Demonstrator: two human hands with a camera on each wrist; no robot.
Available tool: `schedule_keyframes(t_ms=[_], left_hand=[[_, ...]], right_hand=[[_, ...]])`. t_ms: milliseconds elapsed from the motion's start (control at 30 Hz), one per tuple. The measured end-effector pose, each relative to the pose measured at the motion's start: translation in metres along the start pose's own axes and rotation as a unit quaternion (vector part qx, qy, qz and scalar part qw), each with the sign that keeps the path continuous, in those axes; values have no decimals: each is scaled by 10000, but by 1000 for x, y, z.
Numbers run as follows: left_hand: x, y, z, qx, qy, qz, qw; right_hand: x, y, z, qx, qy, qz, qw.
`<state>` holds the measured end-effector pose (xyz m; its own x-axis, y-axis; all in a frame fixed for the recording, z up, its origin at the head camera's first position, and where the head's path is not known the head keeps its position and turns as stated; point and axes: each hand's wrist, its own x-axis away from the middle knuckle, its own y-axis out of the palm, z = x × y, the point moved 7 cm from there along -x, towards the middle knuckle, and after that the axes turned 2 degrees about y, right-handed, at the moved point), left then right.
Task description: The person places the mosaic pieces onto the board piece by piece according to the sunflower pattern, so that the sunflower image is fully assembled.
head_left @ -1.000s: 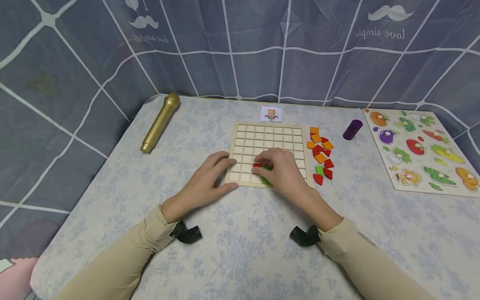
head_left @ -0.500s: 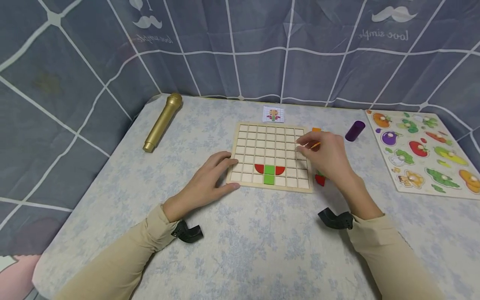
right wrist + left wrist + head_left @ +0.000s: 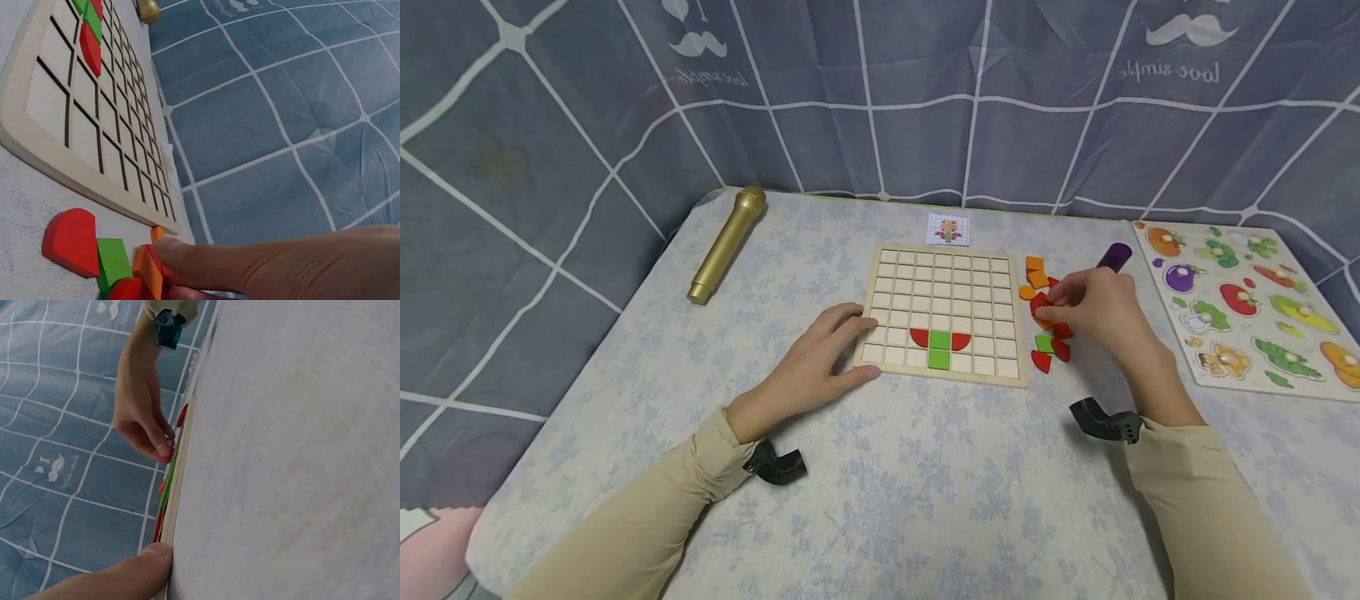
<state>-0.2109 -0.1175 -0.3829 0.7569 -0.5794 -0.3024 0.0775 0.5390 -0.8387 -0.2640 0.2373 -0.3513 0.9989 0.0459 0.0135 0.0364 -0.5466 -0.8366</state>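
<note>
A person's left hand (image 3: 812, 362), thumb and fingers spread wide, rests at the near left corner of a gridded board (image 3: 940, 283), while the right hand (image 3: 1101, 312), thumb and fingertips close together, is among loose pieces (image 3: 1037, 278) past the board's right edge; whether it pinches one cannot be told. Between the hands, two green squares (image 3: 939, 340) sit in the grid, flanked by red quarters (image 3: 919, 337). The crowded pieces could scatter if a fingertip brushes a neighbor, and a shove from the left hand could jog the board and unseat the squares. A purple tube (image 3: 1115, 257), just beyond the right knuckles, might be knocked by a careless lift. Farther out, a card (image 3: 948, 230) lies ahead of both hands, a gold mic (image 3: 727, 246) ahead of the left and a puzzle (image 3: 1243, 304) right of the right, all on pale, blue-flowered cloth (image 3: 865, 483) before a white-lined, blue-gray curtain (image 3: 820, 133).
</note>
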Motion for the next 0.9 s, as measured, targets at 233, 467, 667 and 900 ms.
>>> schedule_keyframes(t_ms=[233,467,667,900], left_hand=[[-1,-1,-1,-39,34,1,10000],[1,-1,-2,-8,-10,-24,10000],[1,0,-2,10,-24,-24,10000],[1,0,-3,29,-48,-51,10000]], right_hand=[[-1,5,-2,265,103,-404,9988],[0,5,-11,183,-2,-170,9997],[3,13,-36,-139,-717,343,9967],[3,44,-69,-827,-1390,376,9861]])
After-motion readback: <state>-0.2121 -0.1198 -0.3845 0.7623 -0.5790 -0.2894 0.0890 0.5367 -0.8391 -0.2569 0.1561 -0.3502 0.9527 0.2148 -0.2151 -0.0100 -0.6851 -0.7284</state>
